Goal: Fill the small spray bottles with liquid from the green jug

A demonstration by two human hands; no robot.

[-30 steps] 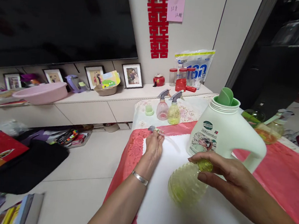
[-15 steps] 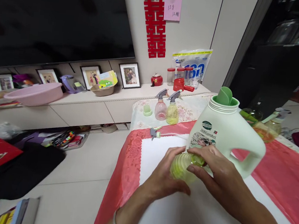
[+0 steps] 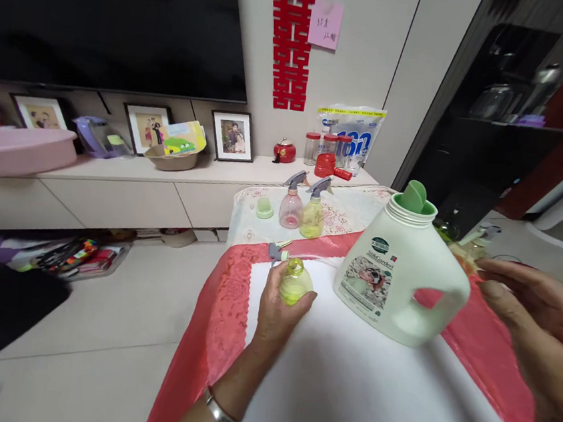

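My left hand (image 3: 279,305) is wrapped round a small see-through yellow-green spray bottle (image 3: 296,284), held upright with its neck uncovered. A grey trigger spray head (image 3: 277,253) with a clear tube lies just behind it on the cloth. My right hand (image 3: 541,325) is at the right edge with its fingers stretched out and nothing seen in them. Its fingertips come near an orange patterned thing (image 3: 466,259) beside another spray bottle (image 3: 482,240), though contact cannot be made out. Between my hands stands a large pale green jug (image 3: 400,270) with a green spout (image 3: 414,196) in its mouth.
Pink (image 3: 290,210) and yellow (image 3: 312,217) spray bottles stand at the back beside a pale green cap (image 3: 264,208). A white sheet (image 3: 343,385) lies over the red tablecloth (image 3: 235,273). Red-lidded jars (image 3: 329,150) and framed photos (image 3: 232,136) line the cabinet behind.
My right hand has let go of the yellow-green bottle and moved far right, its fingers now stretched out. My left hand keeps the bottle, now more upright and farther left. The view has shifted.
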